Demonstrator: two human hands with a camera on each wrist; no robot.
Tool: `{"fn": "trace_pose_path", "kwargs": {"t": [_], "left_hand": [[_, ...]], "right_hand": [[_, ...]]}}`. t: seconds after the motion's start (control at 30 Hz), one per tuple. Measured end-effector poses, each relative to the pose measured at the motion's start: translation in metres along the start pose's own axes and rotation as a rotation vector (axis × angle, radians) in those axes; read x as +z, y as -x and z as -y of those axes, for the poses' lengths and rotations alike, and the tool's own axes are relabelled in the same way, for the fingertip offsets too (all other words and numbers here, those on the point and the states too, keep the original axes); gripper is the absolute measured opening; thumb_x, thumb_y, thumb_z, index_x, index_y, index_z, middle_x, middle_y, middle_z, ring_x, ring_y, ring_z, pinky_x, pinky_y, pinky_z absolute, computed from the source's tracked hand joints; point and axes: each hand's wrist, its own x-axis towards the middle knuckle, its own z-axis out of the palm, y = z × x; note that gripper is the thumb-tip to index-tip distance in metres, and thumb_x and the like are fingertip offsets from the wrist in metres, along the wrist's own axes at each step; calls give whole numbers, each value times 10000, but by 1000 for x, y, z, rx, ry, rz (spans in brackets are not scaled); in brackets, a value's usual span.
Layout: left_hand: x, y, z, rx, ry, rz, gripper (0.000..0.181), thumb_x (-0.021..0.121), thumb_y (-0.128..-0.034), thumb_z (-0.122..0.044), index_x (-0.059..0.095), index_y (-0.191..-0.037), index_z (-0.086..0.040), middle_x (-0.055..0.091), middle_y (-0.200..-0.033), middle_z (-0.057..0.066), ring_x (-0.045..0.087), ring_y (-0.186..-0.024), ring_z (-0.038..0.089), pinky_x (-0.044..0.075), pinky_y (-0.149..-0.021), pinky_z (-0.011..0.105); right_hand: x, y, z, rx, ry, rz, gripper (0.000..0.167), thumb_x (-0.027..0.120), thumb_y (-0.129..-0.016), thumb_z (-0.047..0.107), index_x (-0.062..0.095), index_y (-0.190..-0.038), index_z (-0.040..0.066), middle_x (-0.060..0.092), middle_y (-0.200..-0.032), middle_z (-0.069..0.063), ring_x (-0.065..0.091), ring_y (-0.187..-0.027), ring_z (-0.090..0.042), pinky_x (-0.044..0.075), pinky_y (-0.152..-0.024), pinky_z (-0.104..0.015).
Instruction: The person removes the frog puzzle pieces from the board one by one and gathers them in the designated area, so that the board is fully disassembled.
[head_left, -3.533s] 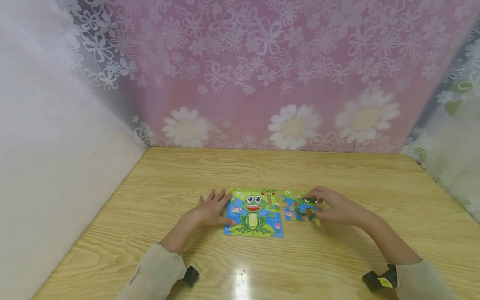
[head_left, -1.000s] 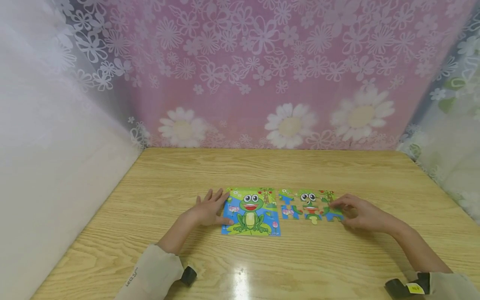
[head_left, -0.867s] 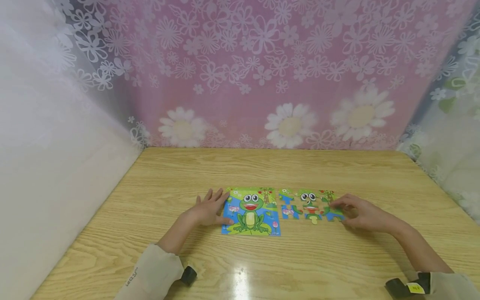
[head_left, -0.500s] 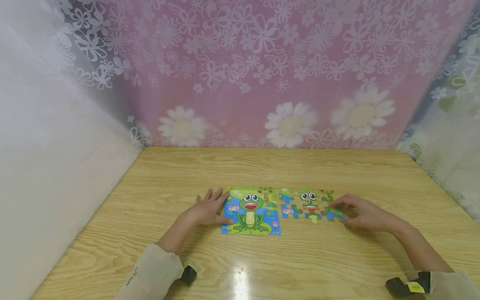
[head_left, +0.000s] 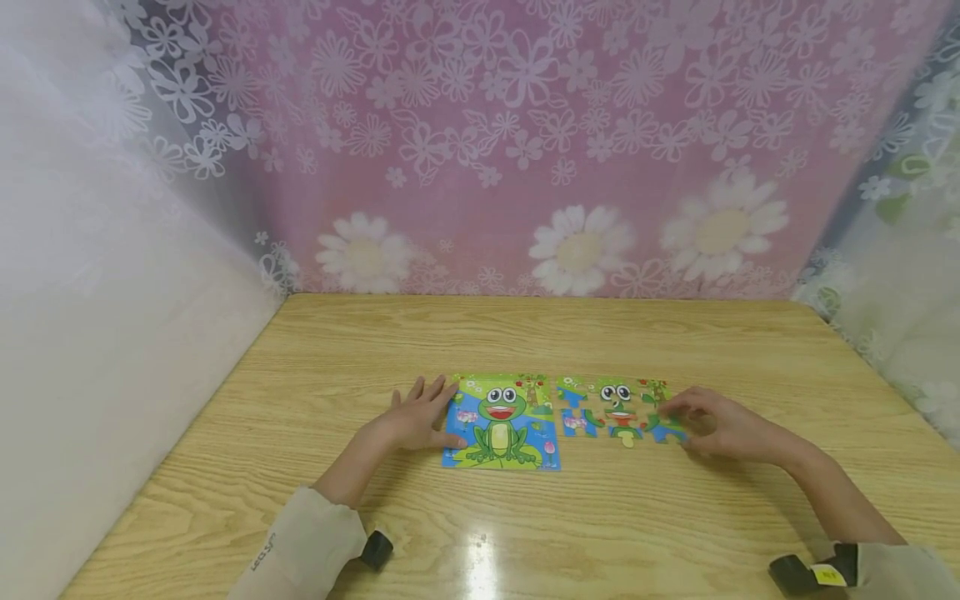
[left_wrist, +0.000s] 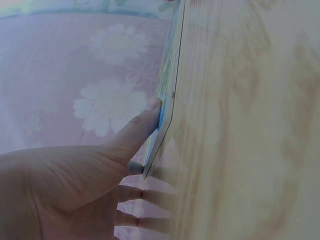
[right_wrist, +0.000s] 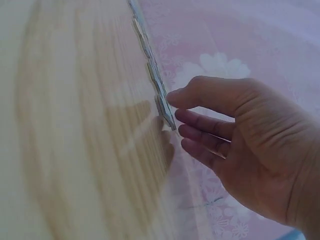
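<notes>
head view: the wooden table [head_left: 585, 517] carries a frog board [head_left: 501, 429], lying flat well short of the table's far edge and slightly nearer its left edge than its right. my left hand [head_left: 411, 423] lies with fingers spread at the board's upper left corner, thumb over its left edge. beside the board, toward the table's right edge, six puzzle pieces lie in two rows of three: above, the flower piece [head_left: 572, 395], eyes piece [head_left: 616, 392] and tree piece [head_left: 658, 389]; below, the lily piece [head_left: 576, 422], mouth piece [head_left: 622, 422] and blue-green piece [head_left: 670, 432]. my right hand [head_left: 727, 429] is at the blue-green piece, thumb apart from forefinger. as i judge it, the upper two bands of the frog are laid out in order, with gaps to close; the lower band, with feet and leaf, has no match among the pieces in sight.

left wrist view: my thumb rests on the board's surface near one corner; the other fingers fan out past it.

right wrist view: my fingers are loosely bent at the end of the row of pieces; i cannot tell whether they pinch the last one or merely touch it.
</notes>
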Motion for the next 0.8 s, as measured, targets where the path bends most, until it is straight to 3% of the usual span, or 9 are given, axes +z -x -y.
{"fn": "trace_pose_path", "kwargs": {"t": [0.13,0.3,0.53,0.8], "left_hand": [[1,-2,2,0,0,4,929,590,-809,-564,140,-1485,-114,62,-1512,153,-11,-1344,406,24,-974,662],[2,-2,2,1,-2,2,943,583,-802,-578,128,-1487,-115,52,-1513,154,-18,-1344,404,25,-972,664],[-1,3,0,20,53,-17,923,617,-807,-527,161,-1475,-82,35,-1509,177,-9,-1337,424,26,-958,679],[-1,2,-1,35,53,-31,846,628,-803,-520,239,-1427,-102,78,-1501,187,24,-1323,461,45,-939,701]], "right_hand": [[-2,-5,11,-23,21,-31,390,698,-822,91,550,-1178,30,526,-1134,-88,510,-991,-305,458,-784,-406],[-2,-17,28,-26,3,-15,383,679,-842,111,559,-1197,32,518,-1143,-83,502,-998,-331,450,-771,-467],[11,-51,47,-70,-13,27,336,651,-870,131,577,-1180,24,536,-1138,-80,503,-1002,-297,443,-797,-462],[30,-90,71,-137,-3,57,317,637,-861,62,587,-1170,10,551,-1086,-98,511,-933,-280,449,-756,-444]]}}
